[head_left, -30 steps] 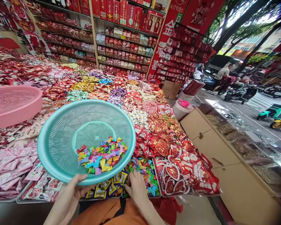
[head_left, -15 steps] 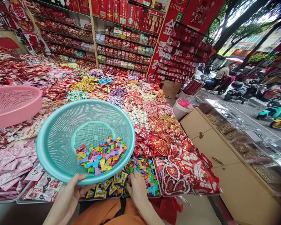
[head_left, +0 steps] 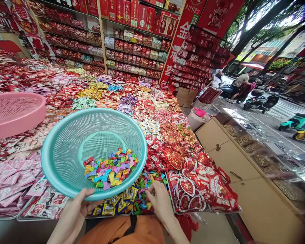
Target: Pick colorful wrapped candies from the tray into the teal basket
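My left hand [head_left: 77, 208] grips the near rim of a turquoise plastic basket [head_left: 62, 135], thumb over the edge and fingers underneath. The basket tilts toward me, and brightly wrapped candies [head_left: 112, 169] lie heaped in its lower right part. My right hand [head_left: 159, 200] is over a tray section of the same colourful candies [head_left: 141, 203], right of the basket. Its fingers are curled with the tips close together; whether a candy is between them is hidden. Yellow-and-navy candy packets [head_left: 109, 207] lie between the two hands, below the basket rim.
A pink basket [head_left: 17, 118] stands at the left on piled sweets. Red heart-shaped packets [head_left: 188, 189] fill a tray at the right. Beyond are a tan cabinet [head_left: 234, 159], a white bucket [head_left: 197, 118] with a pink scoop, stocked shelves [head_left: 137, 44] and a street with scooters.
My right hand has moved right across the colourful candies, uncovering some on its left. My left hand still holds the basket, which has shifted very slightly right.
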### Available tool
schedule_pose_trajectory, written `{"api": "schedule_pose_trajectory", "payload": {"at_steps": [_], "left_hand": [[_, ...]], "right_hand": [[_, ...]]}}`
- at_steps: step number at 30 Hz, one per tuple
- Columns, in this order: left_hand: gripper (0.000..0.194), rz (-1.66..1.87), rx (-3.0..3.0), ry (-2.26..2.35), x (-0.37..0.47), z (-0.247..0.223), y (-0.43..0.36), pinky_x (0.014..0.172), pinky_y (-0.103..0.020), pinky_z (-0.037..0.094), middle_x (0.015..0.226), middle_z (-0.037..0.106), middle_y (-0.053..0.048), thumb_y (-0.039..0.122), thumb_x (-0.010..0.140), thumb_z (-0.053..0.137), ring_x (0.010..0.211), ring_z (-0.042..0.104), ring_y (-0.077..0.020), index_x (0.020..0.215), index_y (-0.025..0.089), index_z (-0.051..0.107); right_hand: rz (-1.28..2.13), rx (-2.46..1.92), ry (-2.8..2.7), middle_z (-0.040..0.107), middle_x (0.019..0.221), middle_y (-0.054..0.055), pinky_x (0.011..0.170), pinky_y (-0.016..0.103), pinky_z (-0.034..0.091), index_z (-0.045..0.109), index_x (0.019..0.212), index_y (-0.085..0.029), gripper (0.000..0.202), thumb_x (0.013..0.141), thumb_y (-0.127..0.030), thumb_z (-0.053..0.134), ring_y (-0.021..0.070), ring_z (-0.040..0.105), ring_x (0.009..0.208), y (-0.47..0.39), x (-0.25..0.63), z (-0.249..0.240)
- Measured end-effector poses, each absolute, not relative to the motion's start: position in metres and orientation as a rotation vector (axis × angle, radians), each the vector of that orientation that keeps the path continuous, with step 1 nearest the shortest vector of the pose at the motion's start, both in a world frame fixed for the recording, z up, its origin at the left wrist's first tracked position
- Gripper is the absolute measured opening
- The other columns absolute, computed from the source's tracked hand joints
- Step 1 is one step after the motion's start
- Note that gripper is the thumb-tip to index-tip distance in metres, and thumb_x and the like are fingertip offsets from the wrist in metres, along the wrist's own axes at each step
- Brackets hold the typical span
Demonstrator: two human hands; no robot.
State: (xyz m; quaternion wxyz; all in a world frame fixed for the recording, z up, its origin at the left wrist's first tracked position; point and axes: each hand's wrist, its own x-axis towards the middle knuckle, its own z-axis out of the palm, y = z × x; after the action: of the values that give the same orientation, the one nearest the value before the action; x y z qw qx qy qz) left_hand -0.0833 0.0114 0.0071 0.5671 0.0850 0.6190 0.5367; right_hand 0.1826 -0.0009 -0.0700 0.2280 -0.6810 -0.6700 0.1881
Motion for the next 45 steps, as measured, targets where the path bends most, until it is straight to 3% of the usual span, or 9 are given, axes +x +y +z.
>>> {"api": "schedule_pose_trajectory", "payload": {"at_steps": [6,11,18,22,28,35,40,45], "left_hand": [[0.01,1.263,0.225,1.431,-0.08,0.006,0.011,0.065,-0.038,0.061,0.078,0.073,-0.007,0.011,0.06,0.074,0.071,0.07,-0.025,0.068,0.013,0.068],[0.008,1.249,0.207,1.44,-0.073,0.006,0.012,0.065,-0.039,0.061,0.077,0.072,-0.007,0.01,0.061,0.072,0.069,0.069,-0.0238,0.066,0.012,0.066],[0.01,1.202,0.255,1.424,-0.067,0.009,0.008,0.069,-0.042,0.06,0.072,0.069,-0.005,0.013,0.06,0.074,0.067,0.067,-0.0221,0.062,0.013,0.065],[0.012,1.212,0.266,1.42,-0.067,0.009,0.007,0.066,-0.04,0.061,0.068,0.067,-0.002,0.014,0.059,0.076,0.063,0.065,-0.0199,0.062,0.014,0.065],[0.007,1.207,0.208,1.445,-0.071,0.01,0.011,0.063,-0.037,0.061,0.076,0.072,-0.006,0.012,0.06,0.072,0.067,0.068,-0.0231,0.064,0.013,0.066],[0.014,1.252,0.177,1.442,-0.076,0.01,0.015,0.064,-0.039,0.061,0.087,0.074,-0.009,0.01,0.058,0.073,0.074,0.07,-0.0271,0.07,0.012,0.065],[0.017,1.26,0.201,1.422,-0.079,0.011,0.015,0.067,-0.043,0.061,0.095,0.075,-0.008,0.011,0.057,0.074,0.078,0.071,-0.0286,0.071,0.014,0.065],[0.013,1.263,0.201,1.449,-0.078,0.011,0.014,0.062,-0.039,0.061,0.087,0.075,-0.009,0.011,0.057,0.074,0.075,0.07,-0.0281,0.064,0.013,0.064]], "right_hand": [[0.58,-1.689,-1.684,0.057,0.073,0.001,0.065,0.029,0.039,0.05,0.067,-0.022,0.024,0.088,-0.03,0.06,0.018,0.052,0.071,0.024,0.196,-0.022],[0.675,-1.472,-1.701,0.058,0.075,-0.001,0.067,0.027,0.04,0.054,0.069,-0.021,0.021,0.087,-0.027,0.063,0.016,0.053,0.075,0.041,0.166,0.004],[0.779,-1.301,-1.817,0.06,0.077,-0.002,0.078,0.028,0.042,0.056,0.07,-0.02,0.019,0.083,-0.02,0.07,0.0148,0.055,0.08,0.048,0.123,-0.001],[0.716,-1.283,-1.849,0.061,0.081,-0.001,0.08,0.029,0.043,0.059,0.077,-0.021,0.014,0.084,-0.027,0.07,0.0155,0.056,0.082,0.048,0.123,-0.004],[0.607,-1.391,-1.779,0.062,0.086,0.002,0.076,0.03,0.043,0.06,0.084,-0.022,0.015,0.087,-0.035,0.065,0.018,0.056,0.084,0.042,0.17,-0.013],[0.667,-1.671,-1.986,0.061,0.086,0.003,0.076,0.032,0.044,0.062,0.085,-0.022,0.005,0.086,-0.018,0.059,0.0205,0.056,0.085,0.019,0.222,-0.07],[0.749,-1.724,-2.137,0.062,0.101,0.004,0.082,0.034,0.043,0.065,0.1,-0.025,0.033,0.078,-0.004,0.053,0.0227,0.054,0.096,0.015,0.222,-0.097],[0.77,-1.723,-2.199,0.059,0.097,0.003,0.081,0.031,0.04,0.064,0.1,-0.025,0.04,0.071,-0.001,0.049,0.021,0.053,0.094,0.024,0.217,-0.11]]}}
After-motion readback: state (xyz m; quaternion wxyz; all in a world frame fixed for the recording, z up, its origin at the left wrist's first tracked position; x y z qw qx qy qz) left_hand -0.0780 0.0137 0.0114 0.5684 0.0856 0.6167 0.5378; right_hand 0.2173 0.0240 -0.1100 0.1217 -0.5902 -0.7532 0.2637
